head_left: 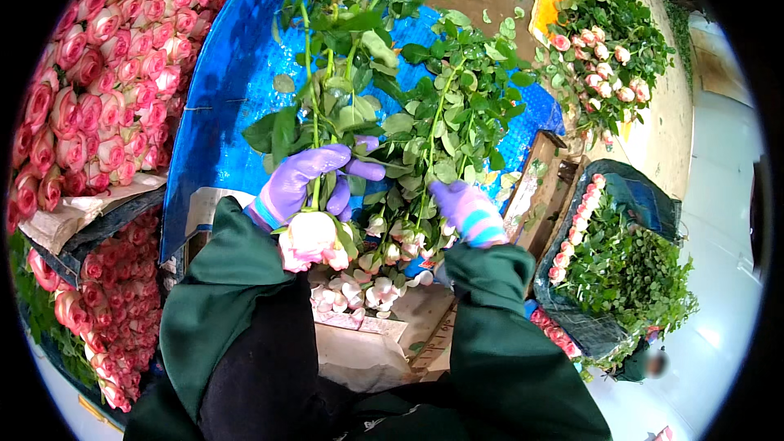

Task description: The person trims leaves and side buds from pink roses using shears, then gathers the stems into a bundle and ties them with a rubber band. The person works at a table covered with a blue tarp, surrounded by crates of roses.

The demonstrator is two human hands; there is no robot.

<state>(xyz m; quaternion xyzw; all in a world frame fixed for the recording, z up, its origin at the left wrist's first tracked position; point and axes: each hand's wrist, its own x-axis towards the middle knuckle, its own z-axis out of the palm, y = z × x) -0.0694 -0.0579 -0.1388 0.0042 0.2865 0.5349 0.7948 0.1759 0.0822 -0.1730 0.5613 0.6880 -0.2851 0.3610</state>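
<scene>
My left hand (300,180), in a purple coated glove, is closed around the stems of a few long leafy roses. A pale pink-white rose bloom (311,239) hangs just below that fist, and the stems run away from me over a blue sheet (226,104). My right hand (468,211), gloved alike with a striped cuff, is slightly blurred. Its fingertips are at the stems of other leafy roses (450,110) lying on the sheet; whether they grip one is unclear. Smaller pale rose heads (407,239) lie between my hands.
Pink-edged roses (122,73) are massed at the left in stacked bundles. Loose petals (355,294) lie near my lap. A wooden rail (530,190) borders the right side. Beyond it are a dark lined holder (649,196) of roses and a paler bunch (603,73). A person (637,364) is at lower right.
</scene>
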